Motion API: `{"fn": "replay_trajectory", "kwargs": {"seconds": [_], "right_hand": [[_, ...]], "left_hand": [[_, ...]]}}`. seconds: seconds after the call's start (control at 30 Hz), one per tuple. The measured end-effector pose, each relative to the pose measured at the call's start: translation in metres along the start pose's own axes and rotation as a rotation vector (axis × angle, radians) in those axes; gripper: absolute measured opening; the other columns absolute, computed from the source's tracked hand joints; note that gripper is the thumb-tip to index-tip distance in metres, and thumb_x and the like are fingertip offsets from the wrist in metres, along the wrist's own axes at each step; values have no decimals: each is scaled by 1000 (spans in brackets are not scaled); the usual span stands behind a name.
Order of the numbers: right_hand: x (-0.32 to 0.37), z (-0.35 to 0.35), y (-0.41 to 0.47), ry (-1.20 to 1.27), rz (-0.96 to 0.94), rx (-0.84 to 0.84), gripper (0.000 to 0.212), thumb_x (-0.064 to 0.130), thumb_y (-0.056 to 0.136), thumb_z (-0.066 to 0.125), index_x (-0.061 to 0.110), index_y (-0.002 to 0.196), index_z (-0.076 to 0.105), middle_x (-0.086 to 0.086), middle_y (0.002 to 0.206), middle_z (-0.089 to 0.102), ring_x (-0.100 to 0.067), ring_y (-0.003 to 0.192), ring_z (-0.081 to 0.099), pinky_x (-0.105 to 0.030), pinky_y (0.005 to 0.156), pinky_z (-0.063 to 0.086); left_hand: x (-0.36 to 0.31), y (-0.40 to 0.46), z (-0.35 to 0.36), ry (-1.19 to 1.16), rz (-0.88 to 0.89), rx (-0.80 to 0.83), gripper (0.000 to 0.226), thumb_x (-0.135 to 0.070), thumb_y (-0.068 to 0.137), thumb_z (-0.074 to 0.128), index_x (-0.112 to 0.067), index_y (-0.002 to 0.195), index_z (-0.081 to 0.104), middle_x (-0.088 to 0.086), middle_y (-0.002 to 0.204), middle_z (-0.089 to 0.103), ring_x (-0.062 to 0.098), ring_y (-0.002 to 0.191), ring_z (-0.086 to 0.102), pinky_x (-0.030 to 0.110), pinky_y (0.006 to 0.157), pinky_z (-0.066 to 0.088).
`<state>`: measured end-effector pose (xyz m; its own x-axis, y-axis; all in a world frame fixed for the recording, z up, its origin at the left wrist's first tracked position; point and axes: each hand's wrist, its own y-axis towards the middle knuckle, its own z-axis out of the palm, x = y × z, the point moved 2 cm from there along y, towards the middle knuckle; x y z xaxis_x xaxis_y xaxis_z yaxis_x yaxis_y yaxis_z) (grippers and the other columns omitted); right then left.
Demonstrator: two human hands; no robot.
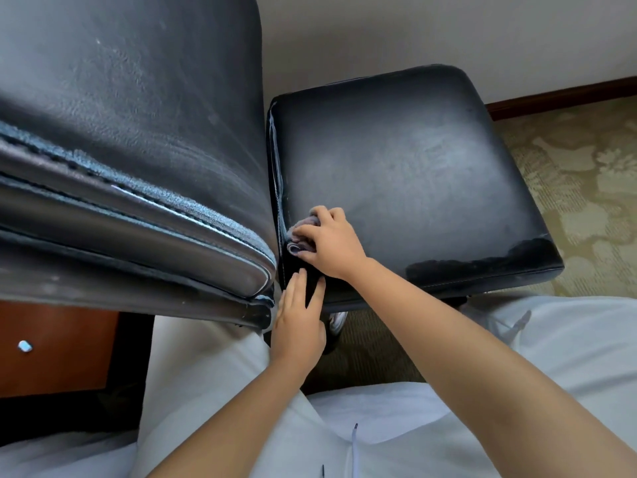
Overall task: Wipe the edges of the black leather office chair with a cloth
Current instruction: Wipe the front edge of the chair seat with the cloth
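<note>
At the seat's rear-left corner, about eight o'clock on the cushion, the cloth (303, 234) sits bunched under the right hand (327, 246), whose curled fingers grip it and press it against the chair (413, 160) edge seam — likely to work into the crease by the backrest (131, 132). Just below, at six o'clock from the cloth, the left hand (300, 319) lies flat with straight fingers on the seat's side, probably steadying it. Both hands sit close together — not touching. Patterned carpet (579, 188) lies at three o'clock.
</note>
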<state>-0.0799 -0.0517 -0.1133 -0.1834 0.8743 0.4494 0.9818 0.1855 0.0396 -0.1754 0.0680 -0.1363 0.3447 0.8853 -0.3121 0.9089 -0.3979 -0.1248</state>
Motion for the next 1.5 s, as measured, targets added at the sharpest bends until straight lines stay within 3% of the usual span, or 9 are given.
{"fn": "replay_trajectory", "kwargs": {"seconds": [0.17, 0.23, 0.37, 0.57, 0.73, 0.87, 1.0, 1.23, 1.5], "right_hand": [[15, 5, 12, -111, -296, 176, 21, 26, 81, 67, 23, 101, 71, -8, 117, 53, -32, 103, 41, -35, 73, 41], [16, 7, 24, -117, -247, 92, 21, 32, 79, 70, 23, 97, 73, -10, 111, 55, -33, 100, 46, -34, 71, 38], [20, 12, 34, -76, 54, 41, 33, 42, 85, 62, 31, 116, 64, -4, 122, 46, -28, 112, 40, -35, 85, 36], [11, 6, 11, -52, -125, 210, 31, 42, 88, 59, 34, 117, 64, -4, 134, 40, -28, 122, 32, -35, 92, 33], [12, 5, 22, -117, -84, 155, 31, 45, 90, 56, 38, 119, 63, -3, 141, 35, -29, 125, 31, -34, 93, 29], [14, 7, 35, -167, 44, 77, 34, 49, 90, 52, 38, 122, 60, -3, 138, 37, -28, 123, 33, -35, 91, 30], [17, 7, 29, -105, 27, 97, 33, 43, 90, 55, 31, 120, 63, -5, 136, 40, -30, 121, 33, -35, 90, 32], [3, -1, 5, -73, -91, 103, 27, 36, 86, 65, 24, 109, 72, -8, 136, 46, -35, 119, 38, -38, 86, 34], [12, 3, 38, -209, 17, 138, 37, 49, 92, 50, 36, 126, 57, -2, 135, 39, -27, 123, 33, -34, 91, 32]], "left_hand": [[-5, 1, -2, -27, -5, -12, 75, 7, 57, 67, -7, 130, 56, 22, 135, 48, 37, 129, 44, 50, 91, 51], [-3, 1, -1, -7, -3, 7, 75, 9, 54, 68, -5, 127, 58, 24, 134, 50, 39, 128, 47, 51, 89, 52], [-3, 3, -1, -16, 19, -2, 71, 12, 52, 66, -1, 121, 61, 27, 128, 54, 41, 123, 51, 51, 84, 54], [3, 0, 0, 9, 89, -32, 57, 1, 72, 40, -1, 125, 59, 28, 131, 52, 42, 127, 48, 49, 91, 52], [1, -1, 5, 93, 85, -46, 60, -8, 73, 27, -1, 121, 63, 29, 126, 56, 42, 121, 53, 51, 86, 54], [2, 0, 5, 114, 92, -40, 52, 2, 72, 44, -1, 120, 63, 30, 125, 56, 43, 120, 54, 51, 80, 56], [-1, 1, 4, 160, 85, 11, 74, 10, 48, 76, -1, 120, 63, 30, 123, 57, 43, 118, 56, 50, 80, 56], [-5, -1, 7, 230, 43, 42, 77, -2, 43, 84, -4, 118, 66, 27, 124, 59, 40, 117, 57, 48, 86, 53], [4, -6, -6, 50, 75, 43, 72, 4, 55, 74, -6, 125, 60, 22, 134, 54, 36, 125, 52, 44, 87, 55]]}}
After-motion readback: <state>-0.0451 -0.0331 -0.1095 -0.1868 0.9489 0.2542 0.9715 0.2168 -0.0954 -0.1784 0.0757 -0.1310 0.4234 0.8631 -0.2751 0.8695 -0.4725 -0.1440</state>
